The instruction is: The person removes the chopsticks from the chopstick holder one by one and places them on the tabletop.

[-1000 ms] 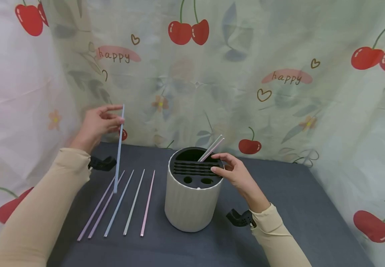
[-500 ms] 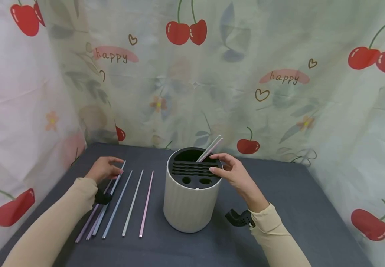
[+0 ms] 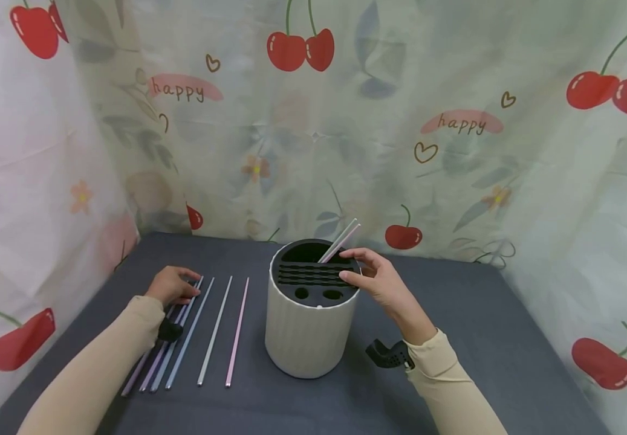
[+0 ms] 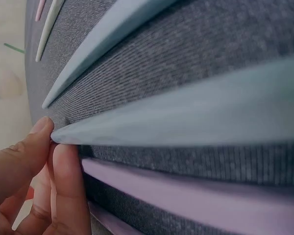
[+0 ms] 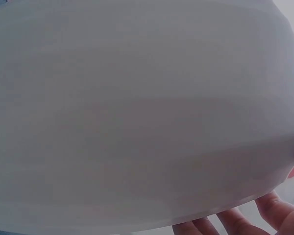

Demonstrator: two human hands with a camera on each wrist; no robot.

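My left hand (image 3: pixel 173 285), at the left of the table, pinches the far tip of a light blue chopstick (image 4: pixel 186 117) between thumb and fingers. That chopstick lies along the cloth beside a purple chopstick (image 4: pixel 176 196). To its right are another blue chopstick (image 3: pixel 190 332), a pale green one (image 3: pixel 214 332) and a pink one (image 3: pixel 237 332). A ribbed white utensil holder (image 3: pixel 309 338) with a black slotted insert stands upright in the middle. My right hand (image 3: pixel 383 284) grips its right rim, fingers curved over the edge. Two chopsticks (image 3: pixel 336 244) lean in the holder's rear opening.
A dark grey cloth (image 3: pixel 454 314) covers the table. Behind it and at both sides hangs a curtain (image 3: pixel 313 151) printed with cherries. The holder's insert also has two round holes and several narrow slots.
My left hand has come down with the blue chopstick from above the table, laying it between the purple and the other blue chopsticks. My right hand has stayed on the holder.
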